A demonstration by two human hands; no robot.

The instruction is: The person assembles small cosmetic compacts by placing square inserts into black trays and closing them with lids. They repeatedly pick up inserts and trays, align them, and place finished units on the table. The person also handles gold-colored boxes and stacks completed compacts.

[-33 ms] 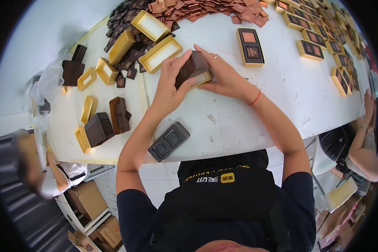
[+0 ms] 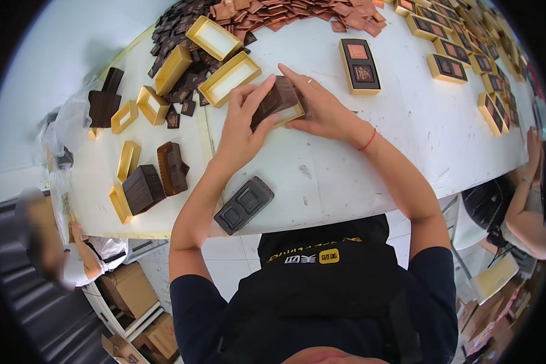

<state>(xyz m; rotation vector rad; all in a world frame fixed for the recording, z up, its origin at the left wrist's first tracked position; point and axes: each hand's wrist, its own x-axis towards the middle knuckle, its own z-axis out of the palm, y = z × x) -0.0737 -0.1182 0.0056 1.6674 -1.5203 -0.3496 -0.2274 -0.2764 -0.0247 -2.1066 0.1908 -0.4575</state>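
Observation:
Over the table I hold a dark brown plastic tray (image 2: 276,100) together with a gold box (image 2: 292,114), whose gold edge shows below the tray. My left hand (image 2: 244,124) grips the left side, its thumb across the near corner. Fingers of my right hand (image 2: 327,112) wrap the right side. How deep the tray sits in the box is partly hidden by my hands. A loose black two-compartment tray (image 2: 244,205) lies at the near table edge. To the right stands a filled box (image 2: 361,67) with one orange-brown and one dark square piece.
Open gold boxes (image 2: 230,79) lean on a pile of dark wrapped squares (image 2: 190,108). Beyond is a heap of orange-brown squares (image 2: 297,13). Stacked brown trays (image 2: 143,189) stand left. Rows of filled boxes (image 2: 448,68) fill the right. Other people sit at both sides.

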